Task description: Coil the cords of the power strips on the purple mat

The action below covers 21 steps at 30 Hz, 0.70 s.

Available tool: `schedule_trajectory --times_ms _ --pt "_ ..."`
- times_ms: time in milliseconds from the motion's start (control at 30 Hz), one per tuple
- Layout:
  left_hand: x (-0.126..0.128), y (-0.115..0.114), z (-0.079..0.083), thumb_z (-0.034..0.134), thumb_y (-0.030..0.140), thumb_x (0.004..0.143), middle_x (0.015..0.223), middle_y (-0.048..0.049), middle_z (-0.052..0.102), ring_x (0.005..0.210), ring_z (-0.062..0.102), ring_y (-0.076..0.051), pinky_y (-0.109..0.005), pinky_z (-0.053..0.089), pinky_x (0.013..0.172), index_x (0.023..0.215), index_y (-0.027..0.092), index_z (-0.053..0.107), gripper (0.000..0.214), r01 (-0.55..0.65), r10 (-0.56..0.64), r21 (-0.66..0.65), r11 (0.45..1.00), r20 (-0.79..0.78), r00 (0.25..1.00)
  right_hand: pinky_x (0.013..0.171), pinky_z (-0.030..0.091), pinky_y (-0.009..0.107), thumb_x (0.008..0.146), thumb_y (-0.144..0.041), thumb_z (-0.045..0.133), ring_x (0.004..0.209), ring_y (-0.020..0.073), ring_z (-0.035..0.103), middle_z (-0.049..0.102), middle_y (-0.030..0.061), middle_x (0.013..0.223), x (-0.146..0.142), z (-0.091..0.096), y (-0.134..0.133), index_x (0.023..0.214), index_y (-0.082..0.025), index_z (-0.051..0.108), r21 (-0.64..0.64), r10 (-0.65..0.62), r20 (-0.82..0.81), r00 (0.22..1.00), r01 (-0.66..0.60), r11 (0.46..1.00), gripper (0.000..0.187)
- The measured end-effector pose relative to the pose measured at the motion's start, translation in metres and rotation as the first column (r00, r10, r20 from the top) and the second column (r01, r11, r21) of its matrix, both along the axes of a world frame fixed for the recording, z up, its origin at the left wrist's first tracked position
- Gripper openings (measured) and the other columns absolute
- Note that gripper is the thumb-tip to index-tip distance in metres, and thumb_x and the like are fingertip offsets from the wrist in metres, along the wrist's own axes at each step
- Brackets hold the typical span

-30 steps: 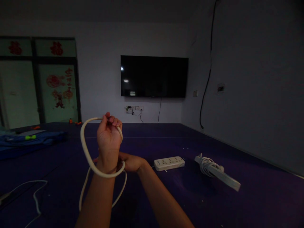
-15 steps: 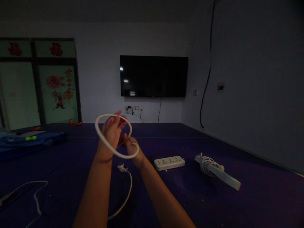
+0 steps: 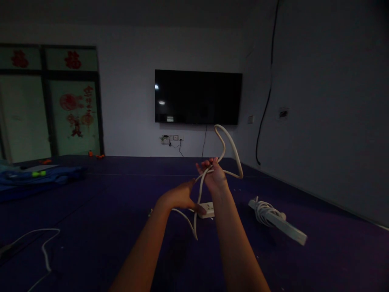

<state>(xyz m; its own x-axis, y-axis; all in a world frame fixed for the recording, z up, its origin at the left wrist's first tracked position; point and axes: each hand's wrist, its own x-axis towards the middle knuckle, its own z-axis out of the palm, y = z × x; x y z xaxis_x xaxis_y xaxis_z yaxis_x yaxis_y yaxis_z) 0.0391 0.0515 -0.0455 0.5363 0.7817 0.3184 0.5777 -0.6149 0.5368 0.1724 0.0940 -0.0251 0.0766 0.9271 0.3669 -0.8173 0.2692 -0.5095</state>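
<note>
Purple surface (image 3: pixel 106 198) is edged by walls (image 3: pixel 127 101) well beyond the looped, cream cable (image 3: pixel 234 150), which is grasped by the right hand (image 3: pixel 216 177); the left hand (image 3: pixel 180 196) is held spread.

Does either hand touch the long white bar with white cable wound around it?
No, the bar lies apart from the left hand and the right hand.

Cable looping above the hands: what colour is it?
The cable is creamy off-white, seen best in the head view.
</note>
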Motion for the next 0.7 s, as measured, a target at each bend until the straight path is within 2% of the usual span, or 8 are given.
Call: schedule_trajectory --times_ms 100,167,233,333,467,533,633,700 --pt "0.008 0.008 -0.008 0.081 0.030 0.048 0.128 -0.0142 0.054 0.114 0.051 -0.030 -0.036 0.040 0.093 0.120 0.018 0.050 0.079 -0.042 0.040 0.031 0.999 0.078 0.996 0.077 0.050 0.036 0.082 -0.038 0.057 0.051 0.0092 0.052 0.048 -0.0085 0.049 0.004 0.003 -0.003 0.057 -0.021 0.046 -0.026 0.063 -0.053 0.997 -0.064 0.998 0.033" --pt "0.004 0.014 -0.012 0.073 0.026 0.059 0.106 -0.0101 0.066 0.098 0.059 -0.027 -0.035 0.044 0.083 0.098 0.018 0.061 0.042 -0.038 0.036 0.018 0.999 0.114 0.993 0.078 0.050 0.037 0.084 -0.036 0.056 0.051 0.0089 0.052 0.050 -0.0087 0.049 0.006 0.003 -0.004 0.058 -0.021 0.047 -0.013 0.097 -0.070 0.993 -0.098 0.995 0.031" --pt "-0.004 0.019 -0.013 0.062 0.027 0.070 0.078 -0.0057 0.067 0.076 0.062 -0.022 -0.032 0.046 0.070 0.073 0.016 0.061 0.011 -0.050 0.051 -0.012 0.999 0.144 0.988 0.079 0.049 0.037 0.086 -0.036 0.053 0.052 0.0091 0.053 0.052 -0.0082 0.051 0.008 0.003 -0.004 0.060 -0.021 0.049 0.009 0.099 -0.072 0.992 -0.099 0.995 0.030" --pt "-0.017 0.023 -0.009 0.049 0.033 0.080 0.059 -0.0021 0.060 0.055 0.058 -0.016 -0.027 0.044 0.055 0.063 0.016 0.054 0.025 -0.086 0.091 -0.035 0.996 0.217 0.972 0.081 0.049 0.039 0.087 -0.034 0.050 0.059 0.0109 0.058 0.057 -0.0063 0.055 0.010 0.002 -0.003 0.062 -0.021 0.051 0.042 0.061 -0.056 0.997 -0.059 0.997 0.029" --pt "-0.027 0.019 0.006 0.039 0.037 0.086 0.061 -0.0013 0.059 0.052 0.058 -0.013 -0.026 0.045 0.053 0.071 0.017 0.052 0.027 -0.141 0.134 -0.011 0.990 0.389 0.911 0.079 0.049 0.038 0.086 -0.030 0.052 0.072 0.0144 0.063 0.065 -0.0020 0.067 0.008 0.001 -0.004 0.071 -0.021 0.056 0.092 -0.013 0.019 1.000 0.011 0.996 0.018" --pt "-0.027 0.014 0.014 0.039 0.039 0.086 0.061 -0.0003 0.057 0.052 0.057 -0.012 -0.025 0.046 0.055 0.075 0.017 0.052 0.028 -0.146 0.117 0.012 0.989 0.541 0.833 0.076 0.050 0.037 0.084 -0.030 0.053 0.076 0.0163 0.064 0.068 0.0009 0.077 0.003 0.000 -0.006 0.083 -0.022 0.059 0.110 0.014 0.105 0.994 -0.026 0.994 0.010" --pt "-0.023 0.009 0.020 0.051 0.044 0.081 0.062 -0.0003 0.058 0.053 0.056 -0.011 -0.026 0.047 0.058 0.075 0.016 0.056 0.029 -0.104 0.031 0.038 0.994 0.807 0.589 0.071 0.051 0.038 0.081 -0.034 0.057 0.079 0.0190 0.064 0.069 0.0040 0.089 -0.011 -0.003 -0.010 0.100 -0.024 0.058 0.096 0.156 0.259 0.953 -0.186 0.978 0.022" --pt "-0.021 0.007 0.021 0.060 0.047 0.076 0.067 -0.0017 0.061 0.061 0.059 -0.013 -0.027 0.049 0.063 0.073 0.015 0.058 0.032 -0.049 -0.008 0.033 0.998 0.895 0.447 0.067 0.052 0.037 0.080 -0.040 0.058 0.078 0.0192 0.064 0.068 0.0045 0.093 -0.025 -0.005 -0.012 0.105 -0.024 0.057 0.062 0.231 0.335 0.913 -0.266 0.962 0.030"
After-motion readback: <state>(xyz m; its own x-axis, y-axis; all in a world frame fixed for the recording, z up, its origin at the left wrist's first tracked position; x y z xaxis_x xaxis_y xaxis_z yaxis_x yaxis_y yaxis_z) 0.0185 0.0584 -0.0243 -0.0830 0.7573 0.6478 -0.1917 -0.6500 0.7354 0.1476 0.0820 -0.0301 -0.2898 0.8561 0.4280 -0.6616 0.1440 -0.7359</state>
